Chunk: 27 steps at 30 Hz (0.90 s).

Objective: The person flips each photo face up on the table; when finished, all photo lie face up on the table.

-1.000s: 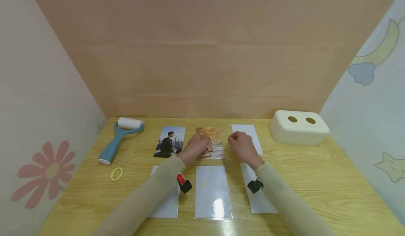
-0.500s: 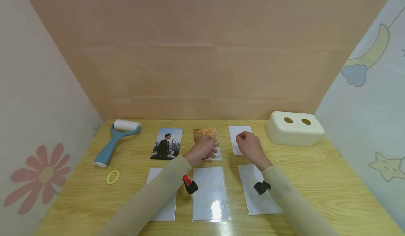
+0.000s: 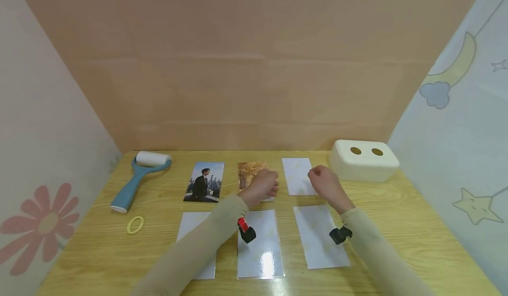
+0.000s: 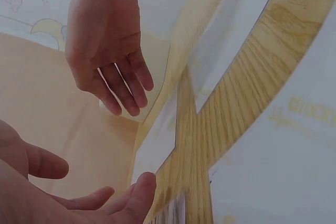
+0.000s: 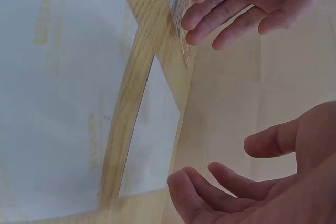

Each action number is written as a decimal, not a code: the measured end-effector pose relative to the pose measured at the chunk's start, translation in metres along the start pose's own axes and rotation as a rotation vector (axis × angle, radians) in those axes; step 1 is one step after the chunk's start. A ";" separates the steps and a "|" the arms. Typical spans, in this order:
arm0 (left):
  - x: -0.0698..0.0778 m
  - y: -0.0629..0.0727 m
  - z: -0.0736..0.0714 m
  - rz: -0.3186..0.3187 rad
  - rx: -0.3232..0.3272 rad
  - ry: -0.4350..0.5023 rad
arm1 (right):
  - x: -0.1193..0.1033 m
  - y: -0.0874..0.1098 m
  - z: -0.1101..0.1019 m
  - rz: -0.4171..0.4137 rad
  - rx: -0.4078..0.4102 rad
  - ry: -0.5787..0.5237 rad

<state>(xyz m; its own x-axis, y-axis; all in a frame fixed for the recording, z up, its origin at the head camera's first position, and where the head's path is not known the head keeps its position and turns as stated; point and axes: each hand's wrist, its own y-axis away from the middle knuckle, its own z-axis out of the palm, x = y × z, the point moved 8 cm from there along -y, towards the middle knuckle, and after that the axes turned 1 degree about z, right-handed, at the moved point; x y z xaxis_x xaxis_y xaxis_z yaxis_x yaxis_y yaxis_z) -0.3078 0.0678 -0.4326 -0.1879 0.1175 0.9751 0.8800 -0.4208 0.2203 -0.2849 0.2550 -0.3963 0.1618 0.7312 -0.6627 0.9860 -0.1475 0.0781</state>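
My left hand [image 3: 259, 186], fingers loosely bent and holding nothing, hovers over the photo with autumn trees [image 3: 249, 171], hiding much of it. My right hand [image 3: 326, 183] is likewise bare, beside the right edge of a small white card [image 3: 296, 177]. In the left wrist view, the fingers of the left hand [image 4: 100, 203] curve apart from the thumb, and the right hand [image 4: 107, 45] hangs with its fingers down. To the left lies a photo of a person in a dark suit [image 3: 204, 183]. Glossy white sheets lie nearer: left [image 3: 192, 221], middle [image 3: 259, 254] and right [image 3: 317, 238].
A blue-handled roller [image 3: 136, 177] with a white drum lies at the table's back left, a yellow ring [image 3: 135, 225] in front of it. A cream box [image 3: 363, 166] with two holes stands at the back right. A brown wall [image 3: 254, 88] rises behind the table.
Both hands have shifted to the right, the right one moving off the small white card. The head view has turned slightly right. The photos and sheets keep their places on the table.
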 end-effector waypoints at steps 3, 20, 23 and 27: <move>0.002 -0.002 0.007 0.025 -0.029 0.017 | 0.008 0.000 -0.002 0.023 -0.012 -0.008; 0.001 -0.006 0.026 -0.057 -0.002 -0.034 | 0.033 0.003 -0.011 0.060 -0.060 -0.001; 0.000 -0.007 0.026 -0.088 0.026 -0.064 | 0.035 0.002 -0.010 0.057 -0.060 -0.024; 0.000 -0.010 0.028 -0.095 0.020 -0.036 | 0.037 -0.001 -0.011 0.048 -0.049 -0.058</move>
<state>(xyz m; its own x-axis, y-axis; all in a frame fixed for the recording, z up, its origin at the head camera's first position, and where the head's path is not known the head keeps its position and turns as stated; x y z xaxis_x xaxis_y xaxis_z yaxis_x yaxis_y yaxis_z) -0.3044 0.0974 -0.4355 -0.2555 0.1882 0.9483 0.8676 -0.3881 0.3108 -0.2790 0.2895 -0.4127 0.2082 0.6837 -0.6994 0.9781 -0.1479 0.1466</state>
